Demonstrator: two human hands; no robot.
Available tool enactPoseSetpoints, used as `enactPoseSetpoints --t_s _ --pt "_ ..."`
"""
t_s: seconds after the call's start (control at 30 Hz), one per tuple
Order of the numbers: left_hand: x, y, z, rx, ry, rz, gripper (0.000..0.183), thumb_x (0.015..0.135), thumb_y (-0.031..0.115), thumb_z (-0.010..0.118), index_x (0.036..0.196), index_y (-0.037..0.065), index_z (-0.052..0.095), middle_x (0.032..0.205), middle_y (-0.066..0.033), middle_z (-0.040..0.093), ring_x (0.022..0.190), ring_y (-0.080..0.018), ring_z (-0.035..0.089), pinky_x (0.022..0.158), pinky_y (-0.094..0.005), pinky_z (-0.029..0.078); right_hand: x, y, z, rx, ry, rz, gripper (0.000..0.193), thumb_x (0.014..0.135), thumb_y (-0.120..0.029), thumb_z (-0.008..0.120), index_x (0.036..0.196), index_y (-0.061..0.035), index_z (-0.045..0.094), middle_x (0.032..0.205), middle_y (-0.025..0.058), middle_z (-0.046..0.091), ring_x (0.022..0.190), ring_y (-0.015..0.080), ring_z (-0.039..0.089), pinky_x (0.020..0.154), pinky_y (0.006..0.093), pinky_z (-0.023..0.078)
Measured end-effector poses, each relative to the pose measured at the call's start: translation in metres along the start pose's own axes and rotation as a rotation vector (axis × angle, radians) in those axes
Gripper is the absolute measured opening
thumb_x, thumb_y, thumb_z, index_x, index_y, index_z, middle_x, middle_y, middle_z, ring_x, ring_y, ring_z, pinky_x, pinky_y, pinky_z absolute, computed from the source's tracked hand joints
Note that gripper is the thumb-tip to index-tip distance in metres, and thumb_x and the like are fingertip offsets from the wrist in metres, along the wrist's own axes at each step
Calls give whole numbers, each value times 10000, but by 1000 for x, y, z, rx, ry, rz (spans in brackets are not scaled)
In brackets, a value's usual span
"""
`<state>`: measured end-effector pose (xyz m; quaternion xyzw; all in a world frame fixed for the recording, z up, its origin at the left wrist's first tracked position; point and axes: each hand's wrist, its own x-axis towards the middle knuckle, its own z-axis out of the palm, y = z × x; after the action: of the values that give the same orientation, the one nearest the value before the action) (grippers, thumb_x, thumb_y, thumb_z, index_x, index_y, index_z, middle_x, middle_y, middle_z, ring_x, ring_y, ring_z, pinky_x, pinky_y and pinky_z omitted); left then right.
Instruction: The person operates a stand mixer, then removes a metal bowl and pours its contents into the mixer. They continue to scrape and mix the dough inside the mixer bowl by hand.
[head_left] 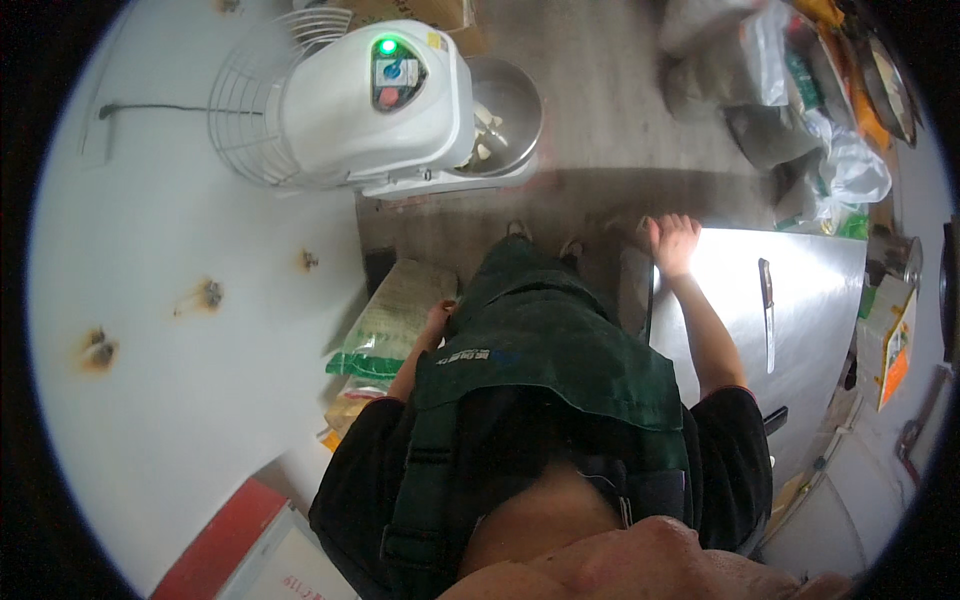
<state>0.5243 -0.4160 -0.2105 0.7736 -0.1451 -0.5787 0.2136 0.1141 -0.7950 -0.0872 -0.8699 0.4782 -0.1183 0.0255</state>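
- My right hand [672,243] is resting, fingers spread, on the shiny steel desk [810,300] corner.
- My left hand [437,322] is touching a green-printed sack [392,325]; finger state, I cannot tell.

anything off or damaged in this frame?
Yes: the white wall at left carries three brown, rust-like blotches. A knife lies loose on the steel table, near the right hand resting on its corner. No spills visible.

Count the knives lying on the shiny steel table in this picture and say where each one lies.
1. A single knife lies on the steel table, to the right of the right hand resting at the table's corner. Others could be hidden beyond the frame.
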Motion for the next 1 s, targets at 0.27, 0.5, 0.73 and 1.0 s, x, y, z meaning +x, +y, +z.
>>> enactPoseSetpoints --t_s 0.27,0.5,0.73,1.0 --pt "114 28 -65 -198 -205 3 219 940 145 472 1035 -12 591 849 -100 596 757 -222 551 714 -338 449 13 -16 -9 21 -71 88 201 866 -240 582 768 -65 576 814 102 600 859 302 553 796 430 388" --pt "118 89 -73 -1064 -442 -79 280 958 165 416 710 35 443 688 -23 425 618 -169 360 720 -280 361 25 -16 4 -59 -295 312 310 908 -323 539 807 -49 645 815 138 648 850 315 598 802 460 400" --pt "147 107 22 -1296 -245 -134 282 930 163 487 693 44 393 705 -34 427 641 -195 388 690 -336 372 -24 197 78 1315 -655 1049 603 971 -540 355 1257 -34 518 1153 141 574 1006 247 528 852 405 453" --pt "97 129 51 -867 319 -342 260 865 268 603 887 16 544 801 -79 567 733 -236 528 710 -373 451 265 176 149 764 -1240 951 268 933 -245 478 1015 -40 629 888 83 607 760 282 546 672 431 453"
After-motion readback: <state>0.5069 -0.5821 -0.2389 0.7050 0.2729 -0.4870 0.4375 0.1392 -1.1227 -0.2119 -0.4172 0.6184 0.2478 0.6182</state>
